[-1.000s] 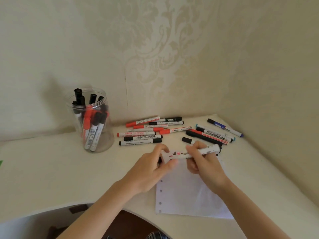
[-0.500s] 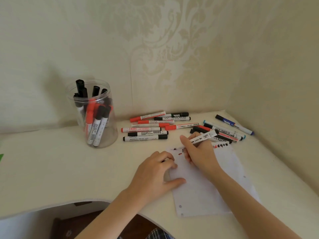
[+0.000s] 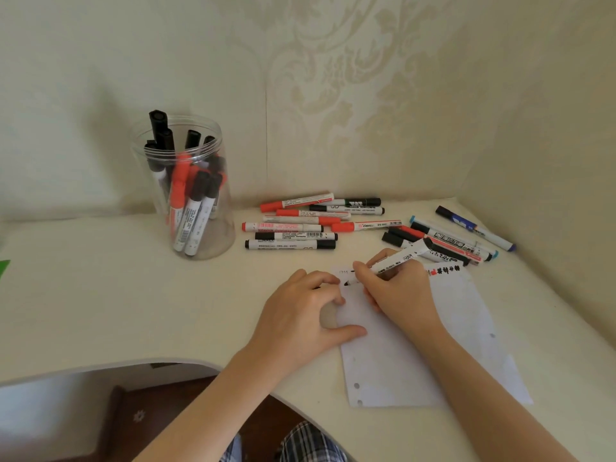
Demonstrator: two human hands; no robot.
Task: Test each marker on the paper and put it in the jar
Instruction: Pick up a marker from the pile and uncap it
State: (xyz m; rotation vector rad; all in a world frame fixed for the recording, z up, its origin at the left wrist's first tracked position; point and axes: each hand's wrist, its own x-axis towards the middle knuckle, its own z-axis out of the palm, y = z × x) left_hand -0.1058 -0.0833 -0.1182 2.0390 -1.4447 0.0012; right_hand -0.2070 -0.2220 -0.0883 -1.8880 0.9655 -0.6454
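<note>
Head view. Cream tabletop set in a wallpapered corner.

Right hand: fingers curled round a white-barrelled black marker, gripped like a pen, uncapped tip down at the top left corner of the paper, barrel slanting up and to the right.

Left hand: rests at the paper's left edge, thumb stretched onto the sheet, fingers curled in with something dark just showing under them; cannot tell what it is or whether it is gripped.

Paper: white loose-leaf sheet with punched holes along its near left edge, lying flat, red and black test marks across its top edge.

Jar: clear plastic, upright, back left and well apart from the paper; holds a bundle of black-capped and red markers standing on end.

Loose markers, left group: red and black, lying roughly parallel between jar and paper, near the wall.

Loose markers, right group: black, red and teal-capped, heaped just beyond the paper's top right corner; a blue marker lies furthest right.

Lower edge: plaid cloth on the person's lap, dark floor below the tabletop's curved cut-out.
</note>
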